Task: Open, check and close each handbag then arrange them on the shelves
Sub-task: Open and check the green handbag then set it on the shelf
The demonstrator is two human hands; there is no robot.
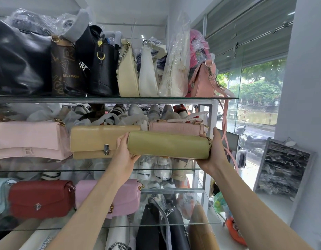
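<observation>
Olive-green handbag (167,145), tan bag (94,142), pale pink bag (29,139), red bag (40,198).

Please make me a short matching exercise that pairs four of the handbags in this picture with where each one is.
Things:
1. olive bag
2. red bag
3. big black bag
4. tan bag

Places:
A. top shelf, far left
B. held between both hands
C. middle shelf, beside the left hand
D. lower shelf, left of a pink bag

Pairs: 1-B, 2-D, 3-A, 4-C. The right hand holds the olive bag's other end.
</observation>
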